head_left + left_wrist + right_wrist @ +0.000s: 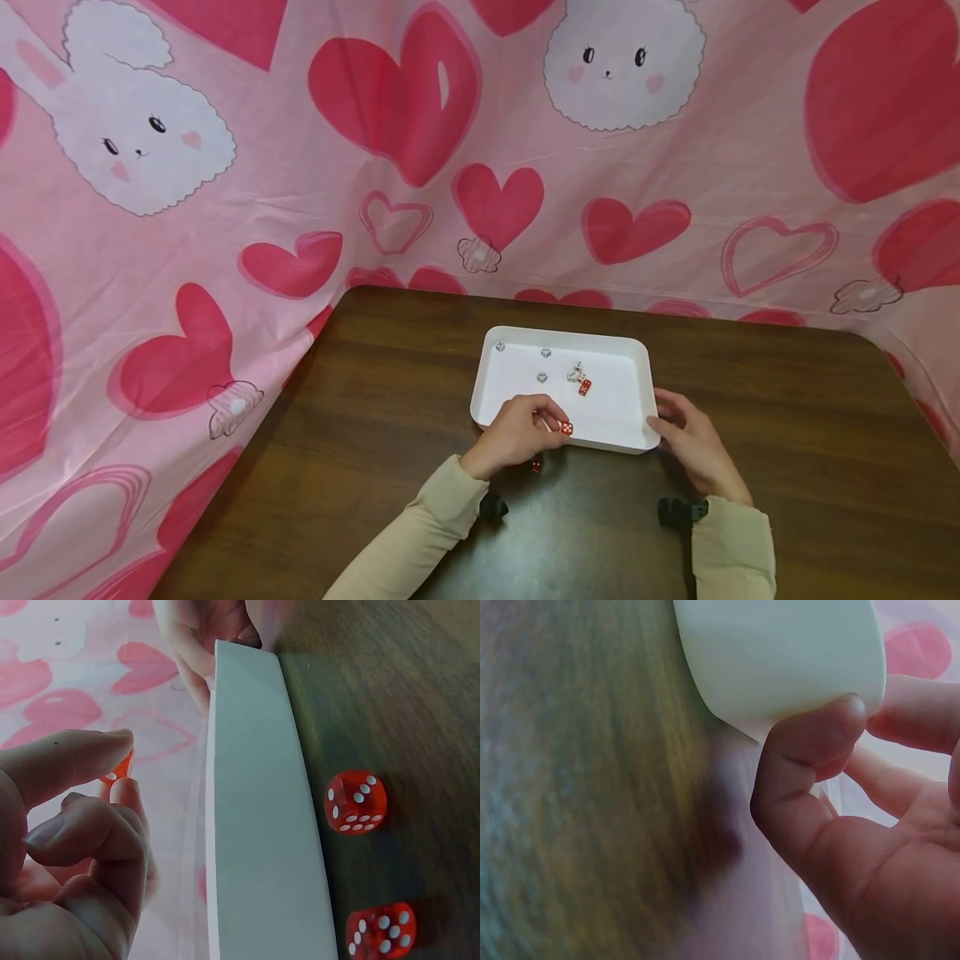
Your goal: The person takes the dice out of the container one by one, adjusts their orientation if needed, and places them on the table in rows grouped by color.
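Observation:
My left hand (517, 429) pinches a red die (566, 428) between thumb and index finger, above the near rim of a white tray (607, 425). In the left wrist view, the pinched die (118, 769) shows only partly between the fingertips. The right hand (693, 442) grips the tray at its near right corner; its thumb (817, 739) lies against the tray wall. Inside the tray are several white dice (542, 377) and a red die (585, 387) beside a small cluster of them.
On the dark wooden table (375, 375), two red dice lie before the tray's near wall, one upper die (356, 801) and one lower die (382, 930) in the left wrist view. A pink cloth with hearts (498, 204) hangs behind and along the left side.

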A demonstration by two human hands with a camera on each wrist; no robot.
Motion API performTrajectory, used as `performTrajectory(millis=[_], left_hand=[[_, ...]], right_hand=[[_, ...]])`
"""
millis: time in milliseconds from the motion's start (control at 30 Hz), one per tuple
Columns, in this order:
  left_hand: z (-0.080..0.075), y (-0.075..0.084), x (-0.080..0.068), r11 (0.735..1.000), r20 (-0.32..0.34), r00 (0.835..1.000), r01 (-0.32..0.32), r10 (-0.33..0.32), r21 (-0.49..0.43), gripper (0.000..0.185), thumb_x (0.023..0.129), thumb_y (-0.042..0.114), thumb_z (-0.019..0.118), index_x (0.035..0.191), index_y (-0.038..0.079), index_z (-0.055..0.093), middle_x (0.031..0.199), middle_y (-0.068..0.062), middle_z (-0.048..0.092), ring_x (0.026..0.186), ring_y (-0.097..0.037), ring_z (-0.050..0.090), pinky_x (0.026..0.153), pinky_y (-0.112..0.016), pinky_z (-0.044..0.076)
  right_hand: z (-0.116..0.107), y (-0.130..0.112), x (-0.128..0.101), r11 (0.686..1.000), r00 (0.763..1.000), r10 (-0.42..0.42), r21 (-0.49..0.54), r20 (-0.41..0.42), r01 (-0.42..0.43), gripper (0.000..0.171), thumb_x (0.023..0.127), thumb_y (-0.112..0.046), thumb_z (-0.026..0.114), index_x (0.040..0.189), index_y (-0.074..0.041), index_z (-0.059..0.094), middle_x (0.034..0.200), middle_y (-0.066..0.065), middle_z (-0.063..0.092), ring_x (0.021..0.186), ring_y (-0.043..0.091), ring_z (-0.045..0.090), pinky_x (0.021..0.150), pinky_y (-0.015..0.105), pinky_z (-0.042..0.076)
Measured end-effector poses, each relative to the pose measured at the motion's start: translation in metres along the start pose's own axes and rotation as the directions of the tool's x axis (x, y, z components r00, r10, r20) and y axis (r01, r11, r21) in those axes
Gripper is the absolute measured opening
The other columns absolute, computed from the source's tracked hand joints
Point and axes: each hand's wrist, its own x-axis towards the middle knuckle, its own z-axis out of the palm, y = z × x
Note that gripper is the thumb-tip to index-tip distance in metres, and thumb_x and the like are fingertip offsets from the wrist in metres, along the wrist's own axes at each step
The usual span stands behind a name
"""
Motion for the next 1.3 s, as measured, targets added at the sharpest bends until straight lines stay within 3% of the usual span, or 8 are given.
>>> performTrajectory(millis=[667, 1000, 1300], left_hand=[[0.005, 0.001, -0.012, 0.998, 0.042, 0.998, 0.039, -0.037, -0.056, 0.008, 0.082, 0.006, 0.075, 0.087, 0.008, 0.069, 0.069, 0.004, 0.062, 0.048, -0.007, 0.050, 0.044, -0.021, 0.044], [0.012, 0.000, -0.020, 1.000, 0.008, 1.000, -0.004, 0.004, -0.004, 0.008, 0.079, 0.006, 0.076, 0.083, 0.008, 0.070, 0.069, 0.001, 0.066, 0.051, 0.000, 0.050, 0.049, -0.016, 0.039], [0.016, -0.002, -0.024, 0.998, -0.006, 1.000, 0.023, -0.023, 0.066, 0.008, 0.078, 0.010, 0.077, 0.082, 0.011, 0.070, 0.066, 0.008, 0.064, 0.051, 0.002, 0.050, 0.051, -0.016, 0.040]], right_hand=[[-0.001, 0.000, -0.001, 1.000, 1.000, -0.010, 0.001, -0.002, 0.010, 0.062, 0.099, -0.024, 0.053, 0.151, -0.003, 0.025, 0.139, 0.027, 0.038, 0.114, 0.033, 0.047, 0.084, 0.032, 0.054], [0.000, 0.000, 0.000, 1.000, 1.000, -0.021, 0.007, -0.008, 0.021, 0.061, 0.099, -0.023, 0.053, 0.150, -0.002, 0.026, 0.138, 0.027, 0.039, 0.112, 0.032, 0.048, 0.080, 0.027, 0.053], [0.000, -0.001, 0.000, 1.000, 1.000, -0.020, 0.007, -0.016, 0.020, 0.062, 0.099, -0.022, 0.054, 0.150, -0.002, 0.027, 0.137, 0.028, 0.041, 0.109, 0.032, 0.049, 0.076, 0.024, 0.052]])
